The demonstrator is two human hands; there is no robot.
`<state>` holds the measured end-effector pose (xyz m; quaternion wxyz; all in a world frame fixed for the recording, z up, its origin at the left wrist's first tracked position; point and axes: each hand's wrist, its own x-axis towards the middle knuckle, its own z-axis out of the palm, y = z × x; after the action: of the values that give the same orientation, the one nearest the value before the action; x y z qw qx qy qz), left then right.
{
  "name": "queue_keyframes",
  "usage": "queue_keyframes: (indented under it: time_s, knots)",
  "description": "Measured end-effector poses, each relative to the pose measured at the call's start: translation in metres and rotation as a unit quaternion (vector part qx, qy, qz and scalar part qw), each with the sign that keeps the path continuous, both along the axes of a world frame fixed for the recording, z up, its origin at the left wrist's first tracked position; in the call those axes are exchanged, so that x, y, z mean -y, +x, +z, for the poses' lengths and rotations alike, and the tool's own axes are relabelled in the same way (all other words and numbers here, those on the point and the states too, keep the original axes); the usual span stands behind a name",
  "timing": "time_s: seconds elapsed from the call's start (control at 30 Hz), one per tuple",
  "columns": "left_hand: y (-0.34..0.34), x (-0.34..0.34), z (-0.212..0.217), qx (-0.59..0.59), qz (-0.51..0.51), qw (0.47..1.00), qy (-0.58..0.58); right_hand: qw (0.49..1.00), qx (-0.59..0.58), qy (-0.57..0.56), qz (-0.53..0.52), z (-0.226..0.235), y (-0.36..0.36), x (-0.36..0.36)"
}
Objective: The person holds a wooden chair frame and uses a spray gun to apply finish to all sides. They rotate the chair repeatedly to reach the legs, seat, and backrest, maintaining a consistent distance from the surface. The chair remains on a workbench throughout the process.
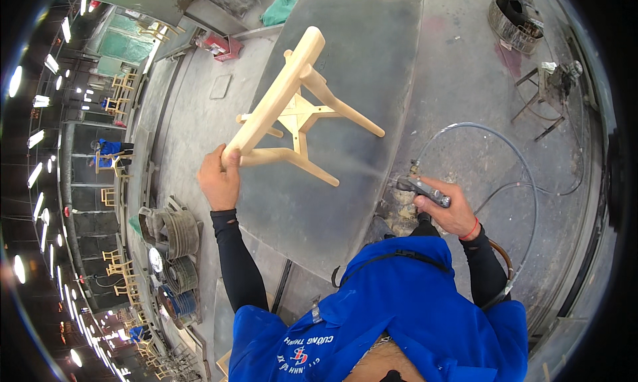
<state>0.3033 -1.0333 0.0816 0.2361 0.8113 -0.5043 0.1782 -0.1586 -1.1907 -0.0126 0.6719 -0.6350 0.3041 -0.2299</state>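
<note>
A pale wooden chair frame (276, 96) is tilted over a dark grey board (379, 43), its splayed legs pointing right and toward me. My left hand (221, 181) is closed around the near end of its thick rail. In my right hand (446, 206), fingers wrapped round the handle, is a spray gun (430, 191) with its nozzle facing left, toward the frame. A faint mist shows between nozzle and legs. From the gun, a grey hose (522, 152) loops away to the right.
A stool-like stand (541, 103) and a round metal tub (508, 33) stand at far right. Several stacked drums (178, 234) are at left, and a red container (221, 47) sits far left. Another person in blue (111, 148) works in the distance among more wooden frames.
</note>
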Motion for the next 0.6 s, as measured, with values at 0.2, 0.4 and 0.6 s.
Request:
queue_keyframes:
  time_s: [0.2,0.4,0.6]
  knots:
    - [0.022,-0.014,0.001,-0.328,-0.048,0.914,-0.232,0.998,0.009,0.026,-0.055,0.010,-0.018,-0.004]
    - [0.026,-0.037,-0.012,-0.393,0.035,0.809,-0.436,0.988,0.154,0.013,-0.013,0.053,-0.044,-0.020]
    - [0.034,-0.053,-0.011,-0.352,0.103,0.775,-0.515,0.982,0.183,-0.042,-0.025,0.069,-0.052,-0.023]
